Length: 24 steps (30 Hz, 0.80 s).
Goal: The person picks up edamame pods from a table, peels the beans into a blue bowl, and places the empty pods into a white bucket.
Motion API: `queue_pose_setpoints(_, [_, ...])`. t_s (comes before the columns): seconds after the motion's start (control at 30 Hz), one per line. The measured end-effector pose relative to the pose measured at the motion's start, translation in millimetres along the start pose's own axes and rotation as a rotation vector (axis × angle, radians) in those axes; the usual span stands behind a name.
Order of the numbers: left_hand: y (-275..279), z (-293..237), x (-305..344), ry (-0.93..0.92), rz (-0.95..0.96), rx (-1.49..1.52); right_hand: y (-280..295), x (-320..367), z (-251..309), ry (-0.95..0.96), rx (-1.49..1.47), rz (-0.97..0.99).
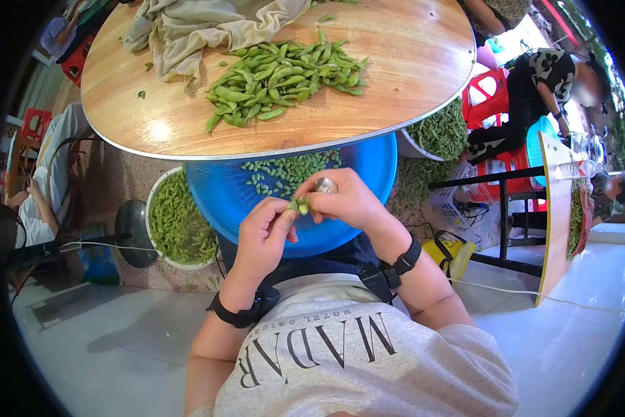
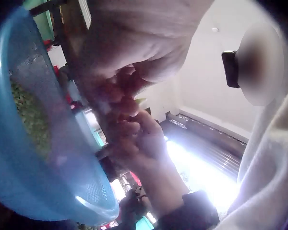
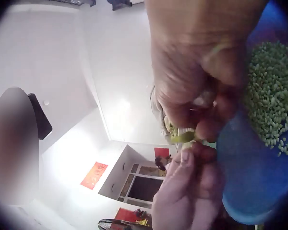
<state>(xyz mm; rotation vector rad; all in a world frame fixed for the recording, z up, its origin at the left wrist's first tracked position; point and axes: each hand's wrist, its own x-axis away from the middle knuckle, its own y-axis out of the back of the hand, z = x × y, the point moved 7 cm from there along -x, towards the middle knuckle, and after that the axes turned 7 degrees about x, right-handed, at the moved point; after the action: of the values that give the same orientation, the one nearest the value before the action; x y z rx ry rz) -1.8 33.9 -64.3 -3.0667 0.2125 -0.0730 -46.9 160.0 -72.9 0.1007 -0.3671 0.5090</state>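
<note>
Over the blue basin, both hands meet at a green soybean pod. My left hand pinches the pod between thumb and fingers. From the other side, the right hand grips it with its fingertips; in the right wrist view the pod shows between the two hands. A shiny silver piece sits at the right hand's fingers, its kind unclear. Loose shelled beans lie in the basin below the hands. In the left wrist view the fingers hide most of the pod.
A heap of whole pods lies on the round wooden table, beside a crumpled cloth. A white tub full of green pods or hulls stands left of the basin. More hulls are at the right. Other people sit around.
</note>
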Motion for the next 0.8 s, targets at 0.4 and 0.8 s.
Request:
queue_pose_setpoints(0.4, [6.2, -0.5, -6.6, -0.045, -0.199, -0.285, -3.2, -1.9, -9.9, -0.009, 0.064, -0.06])
queue_pose_setpoints(0.8, [8.7, 17.9, -21.4, 0.341, -0.159, 0.199, -5.7, 5.7, 27.9, 0.373, 0.709, -0.215])
